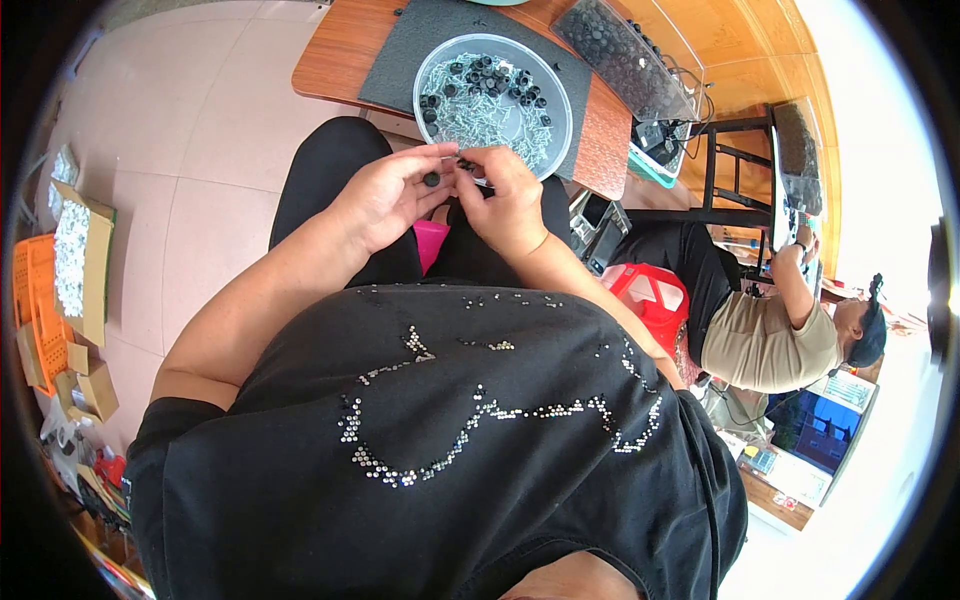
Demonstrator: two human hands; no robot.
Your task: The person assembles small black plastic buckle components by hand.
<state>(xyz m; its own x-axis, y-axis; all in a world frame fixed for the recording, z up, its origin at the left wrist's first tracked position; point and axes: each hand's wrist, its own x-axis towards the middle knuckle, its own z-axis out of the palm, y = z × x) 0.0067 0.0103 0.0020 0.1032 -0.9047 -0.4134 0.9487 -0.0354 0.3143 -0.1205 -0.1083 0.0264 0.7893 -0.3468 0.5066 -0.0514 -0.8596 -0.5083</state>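
Observation:
My left hand (385, 198) is turned palm up, with a small black round knob (432, 179) resting in its fingers. Its fingertips meet those of my right hand (502, 200), which pinches a small dark piece (465, 164), partly covered by the fingers. Both hands are over my lap, just on the near side of a clear round tub (566, 120). Inside the tub are many silvery screws (482, 122) and several black knobs (486, 75), mostly toward its far side. The tub sits on a dark grey mat (395, 72).
The wooden table (335, 55) carries a clear bin (640, 65) of black parts at the far right. On the right sit a red bag (650, 295) and a seated person (770, 335). Open cardboard boxes (92, 270) and an orange crate (38, 300) stand left.

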